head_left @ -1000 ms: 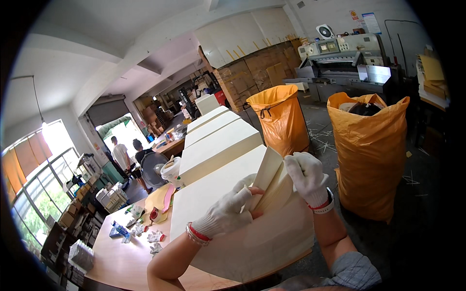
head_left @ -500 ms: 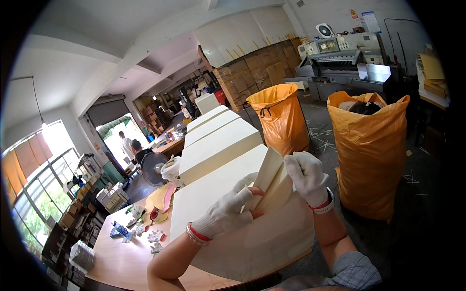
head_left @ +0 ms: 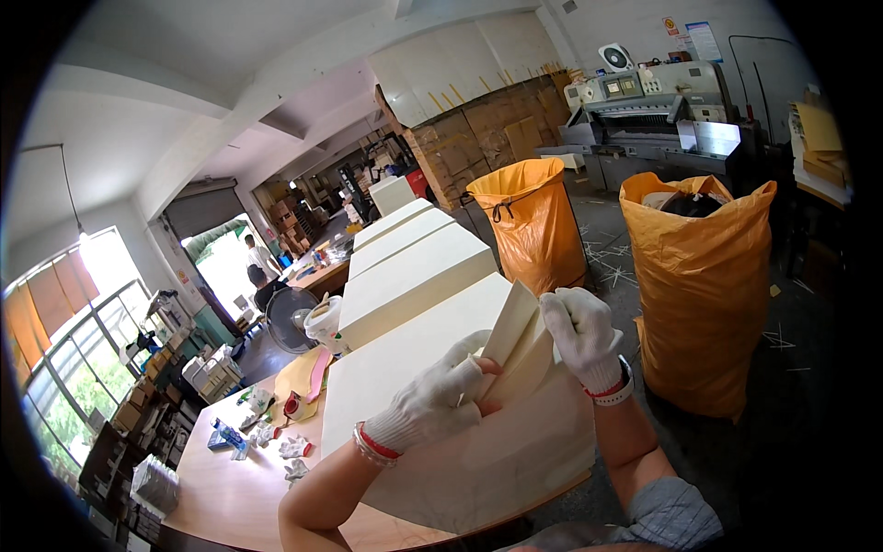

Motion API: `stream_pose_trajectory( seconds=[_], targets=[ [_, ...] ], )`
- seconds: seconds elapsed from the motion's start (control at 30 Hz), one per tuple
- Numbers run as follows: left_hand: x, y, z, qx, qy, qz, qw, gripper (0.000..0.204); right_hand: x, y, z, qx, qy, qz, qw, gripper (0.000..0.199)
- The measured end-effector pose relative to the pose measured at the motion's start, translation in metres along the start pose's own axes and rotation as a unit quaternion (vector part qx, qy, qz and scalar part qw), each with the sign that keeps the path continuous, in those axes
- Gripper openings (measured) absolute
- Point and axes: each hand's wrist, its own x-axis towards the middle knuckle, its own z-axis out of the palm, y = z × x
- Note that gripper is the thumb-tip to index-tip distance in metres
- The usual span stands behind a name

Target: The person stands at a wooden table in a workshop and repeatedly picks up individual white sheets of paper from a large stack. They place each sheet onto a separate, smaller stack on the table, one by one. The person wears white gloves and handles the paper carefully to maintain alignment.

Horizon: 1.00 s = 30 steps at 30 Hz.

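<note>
At centre frame, the gloved left hand point(head_left: 434, 397) and gloved right hand point(head_left: 581, 333) both gripped a lifted sheaf of cream paper point(head_left: 517, 342), raised off the big paper stack point(head_left: 414, 368) on the wooden table point(head_left: 230, 497). An orange bag point(head_left: 704, 294) stood right.

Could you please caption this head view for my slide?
Gloved left hand and right hand lift cream sheets off a paper stack.

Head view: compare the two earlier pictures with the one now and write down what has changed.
Almost nothing. Both gloved hands, left hand and right hand, still hold the lifted bunch of cream sheets above the big paper stack. The orange sacks and wooden table stayed put.
</note>
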Motion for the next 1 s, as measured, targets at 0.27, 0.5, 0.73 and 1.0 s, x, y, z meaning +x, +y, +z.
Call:
stream_pose_trajectory(
  seconds=[0.27,0.5,0.73,1.0],
  targets=[
    [-0.001,-0.009,0.002,0.006,-0.017,-0.018,1.000,0.038,0.000,-0.001,-0.001,-0.002,0.000,-0.021,1.000,0.038],
    [-0.004,-0.011,0.003,-0.033,-0.030,-0.054,0.998,0.042,0.000,-0.005,0.000,0.001,0.004,0.009,1.000,0.035],
    [-0.004,-0.016,0.007,-0.038,-0.009,-0.043,0.998,0.048,-0.001,-0.002,0.001,0.012,0.014,-0.012,1.000,0.035],
    [-0.001,-0.020,0.005,0.004,-0.059,-0.044,0.997,0.044,-0.001,0.000,-0.002,-0.007,0.001,-0.027,1.000,0.036]
  ],
)
